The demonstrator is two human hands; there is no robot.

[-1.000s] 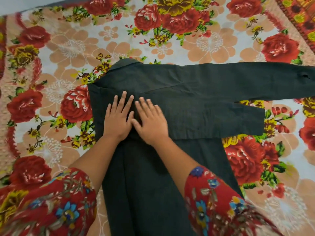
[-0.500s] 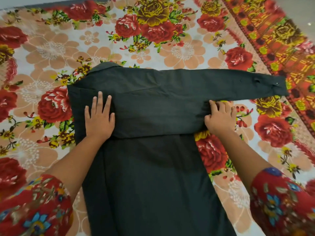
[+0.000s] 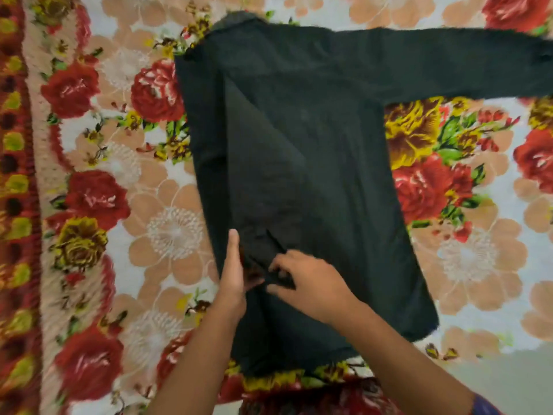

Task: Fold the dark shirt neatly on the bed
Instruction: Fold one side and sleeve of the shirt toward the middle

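Your right hand (image 3: 311,284) has its fingers curled and pinches the cuff (image 3: 263,250). The fingertips are blurred and partly buried in cloth. Your left hand (image 3: 232,274) shows edge-on with its fingers straight, pressed along the cuff's left side. Its thumb is hidden.

The cuff itself is rumpled and dark on dark, so its outline is hard to read. It ends the folded sleeve (image 3: 263,175), which lies down the left half of the dark shirt (image 3: 344,190) with one slanting edge.

The shirt is matte woven cloth, spread flat in the middle of the bedspread (image 3: 167,229). The collar (image 3: 236,20) is at the far end and the hem is nearest you. The outstretched sleeve (image 3: 449,64) runs right and is cut off by the frame edge.

The bedspread is plush, printed with red roses and peach blossoms.
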